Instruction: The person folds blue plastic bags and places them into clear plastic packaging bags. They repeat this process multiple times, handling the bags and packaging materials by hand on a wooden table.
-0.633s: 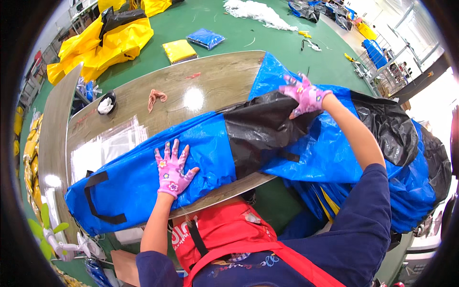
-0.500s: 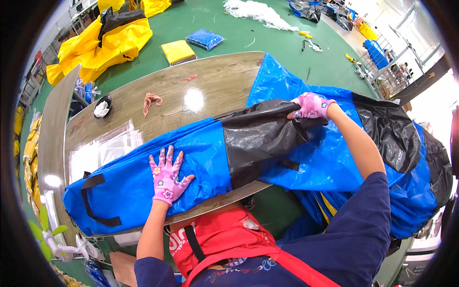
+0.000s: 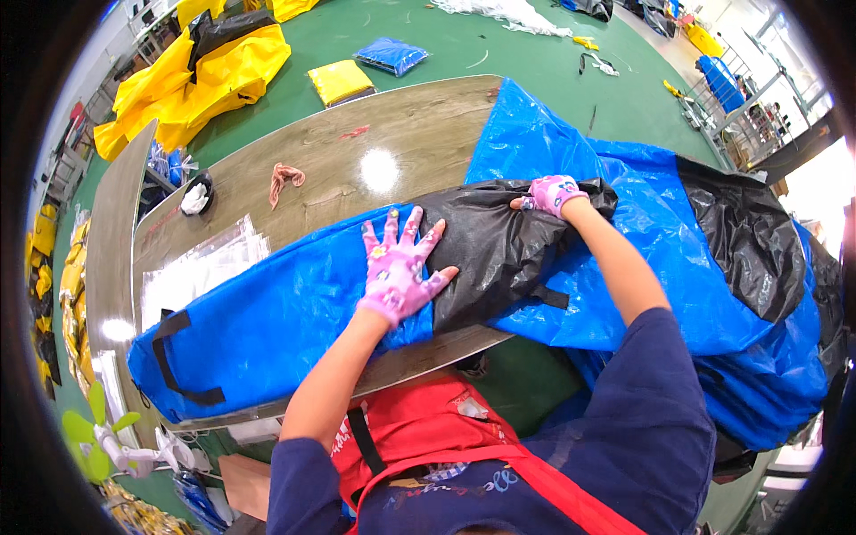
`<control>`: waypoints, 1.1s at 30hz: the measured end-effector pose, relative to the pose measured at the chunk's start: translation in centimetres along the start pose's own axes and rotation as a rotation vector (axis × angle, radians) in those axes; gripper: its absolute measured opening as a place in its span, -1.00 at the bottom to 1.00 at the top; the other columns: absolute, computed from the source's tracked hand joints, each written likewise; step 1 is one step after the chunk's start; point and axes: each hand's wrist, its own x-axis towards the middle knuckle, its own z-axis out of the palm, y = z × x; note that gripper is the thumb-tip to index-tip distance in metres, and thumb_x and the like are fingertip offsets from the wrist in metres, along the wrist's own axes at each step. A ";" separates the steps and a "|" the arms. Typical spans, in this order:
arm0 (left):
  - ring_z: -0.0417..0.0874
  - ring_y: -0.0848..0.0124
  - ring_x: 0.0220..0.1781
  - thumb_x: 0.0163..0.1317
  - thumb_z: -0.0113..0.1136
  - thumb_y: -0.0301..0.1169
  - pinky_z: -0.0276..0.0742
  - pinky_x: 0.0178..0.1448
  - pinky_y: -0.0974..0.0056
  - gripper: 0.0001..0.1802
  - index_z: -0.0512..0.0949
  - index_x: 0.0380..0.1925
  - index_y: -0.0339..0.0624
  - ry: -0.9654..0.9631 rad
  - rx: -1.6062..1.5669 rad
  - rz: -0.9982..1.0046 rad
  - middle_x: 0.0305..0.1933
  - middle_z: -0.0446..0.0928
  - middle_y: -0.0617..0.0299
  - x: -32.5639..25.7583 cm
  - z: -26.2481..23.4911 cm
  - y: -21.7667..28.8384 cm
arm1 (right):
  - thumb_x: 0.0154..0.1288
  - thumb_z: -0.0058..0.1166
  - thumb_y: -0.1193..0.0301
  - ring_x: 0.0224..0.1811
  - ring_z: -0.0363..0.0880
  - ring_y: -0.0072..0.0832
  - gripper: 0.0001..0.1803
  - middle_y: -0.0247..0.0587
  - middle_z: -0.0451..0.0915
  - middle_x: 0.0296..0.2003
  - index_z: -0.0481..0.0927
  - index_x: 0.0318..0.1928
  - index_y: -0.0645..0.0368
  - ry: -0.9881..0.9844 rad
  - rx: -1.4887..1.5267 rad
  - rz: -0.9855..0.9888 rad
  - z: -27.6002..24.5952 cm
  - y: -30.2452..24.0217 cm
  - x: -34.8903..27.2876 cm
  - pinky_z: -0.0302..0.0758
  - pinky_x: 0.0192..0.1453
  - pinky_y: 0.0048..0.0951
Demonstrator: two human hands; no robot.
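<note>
Bundle of folded blue and black glossy sheeting (image 3: 254, 334) is laid lengthwise on the wood-grain tabletop (image 3: 401, 125), beneath both hands. Hands are set apart from each other. The pink flower-gloved left hand (image 3: 397, 270) is laid flat, fingers spread, beside the seam of blue and black. The matching gloved right hand (image 3: 555, 194) is curled on the black end section (image 3: 477, 259); its fingertips are hidden, so whether sheeting is clamped cannot be told.

Risk noted: layers could be slid or creased askew if the right hand were pulled while the left bore lightly, the surface looking slick. Loose blue sheeting (image 3: 664, 214), right of the right hand, could be dragged along if caught in the curl. The black webbing strap (image 3: 163, 361), left of the left hand, could be snagged; the clear plastic bags (image 3: 201, 272), farther out and left, could be pushed by a leftward shift.

Edges: the near rim (image 3: 432, 357) is closely followed by the bundle, nearer the body than the left hand. Widest room is judged to be found forward of the left hand, around the salmon-pink rag (image 3: 283, 181).
</note>
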 end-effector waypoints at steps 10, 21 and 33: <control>-0.02 -0.06 0.53 0.19 -0.03 0.24 -0.41 0.49 -0.32 -0.17 0.22 0.39 0.10 0.068 -0.022 0.021 0.50 0.08 0.06 -0.5 3.6 -1.7 | 0.16 0.28 -0.03 0.12 0.45 -0.25 -0.25 -0.16 0.44 0.17 0.38 0.19 0.20 0.702 2.312 0.540 10.3 -2.7 -9.8 0.40 0.22 -0.27; 0.03 0.19 0.53 0.36 -0.12 -0.03 -0.15 0.55 0.13 -0.33 0.16 0.40 -0.07 -0.207 -1.186 -0.095 0.50 0.07 0.08 -8.4 9.1 -6.2 | -0.12 0.35 0.18 -0.14 0.53 -0.23 -0.06 -0.20 0.49 -0.18 0.28 0.36 -0.04 0.739 0.228 -0.622 -0.2 -33.4 -16.0 0.48 -0.10 -0.21; 0.08 -0.06 0.49 0.22 0.11 -0.08 -0.22 0.53 -0.14 -0.29 0.26 0.35 -0.09 0.318 0.082 -0.321 0.45 0.19 0.05 -32.6 -10.9 -23.3 | -0.03 0.31 0.25 -0.21 0.50 -0.25 -0.14 -0.18 0.42 -0.24 0.29 0.36 -0.11 0.789 0.240 -0.691 2.3 -36.8 -16.3 0.51 -0.25 -0.23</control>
